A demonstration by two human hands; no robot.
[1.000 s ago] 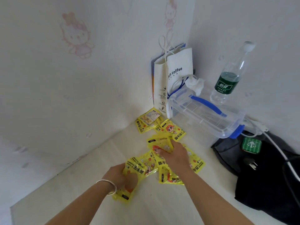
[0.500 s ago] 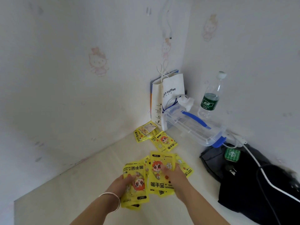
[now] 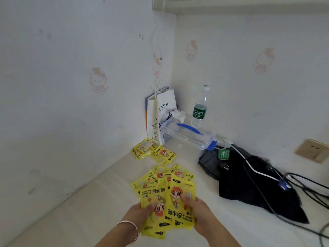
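Note:
Both hands hold yellow hand-warmer packets above a pale tabletop (image 3: 89, 211). My left hand (image 3: 140, 213), with a silver bangle on the wrist, grips a small stack of packets (image 3: 153, 198) with the thumb on top. My right hand (image 3: 197, 211) pinches one upright packet (image 3: 179, 202) printed with a red-haired cartoon figure. Several more packets (image 3: 170, 173) lie fanned on the table just beyond the hands. Three others (image 3: 154, 153) lie further back near the corner.
A white paper coffee bag (image 3: 160, 111) stands in the corner. Next to it sit a clear plastic box with blue clips (image 3: 188, 136) and a water bottle (image 3: 200, 107). Dark fabric (image 3: 249, 180), a green tin (image 3: 223, 154) and cables (image 3: 302, 186) cover the right side.
Both hands have lifted packets off the table and drawn them toward me. The right hand's packet now stands upright, facing me. The camera has tilted up and back.

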